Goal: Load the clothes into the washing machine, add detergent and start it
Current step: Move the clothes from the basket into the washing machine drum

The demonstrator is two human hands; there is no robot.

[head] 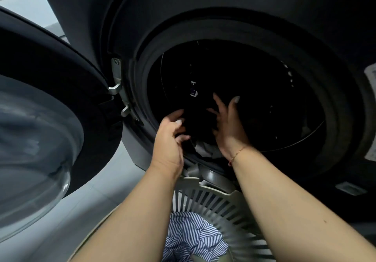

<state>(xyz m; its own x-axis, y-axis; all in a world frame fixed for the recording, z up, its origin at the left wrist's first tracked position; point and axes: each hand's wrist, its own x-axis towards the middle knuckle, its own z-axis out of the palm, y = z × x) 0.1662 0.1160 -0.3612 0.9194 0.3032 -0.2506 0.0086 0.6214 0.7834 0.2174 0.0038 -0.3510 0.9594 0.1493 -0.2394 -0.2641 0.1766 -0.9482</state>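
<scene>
A dark front-loading washing machine (203,7) fills the view, its round drum opening (254,90) black inside. A black garment (200,119) sits at the drum's lower left lip, with grey cloth (205,148) under it spilling over the rubber seal. My left hand (169,141) grips the black garment's left side with curled fingers. My right hand (227,123) presses its right side with spread, fairly straight fingers. Below my arms stands a white slatted laundry basket (219,202) holding a blue-and-white striped shirt (191,237).
The machine's door (40,109) hangs open at the left, with its glass bowl facing me and metal hinge (117,78) beside the opening. Pale tiled floor (101,180) shows under the door. A white label (370,78) is on the machine's right side.
</scene>
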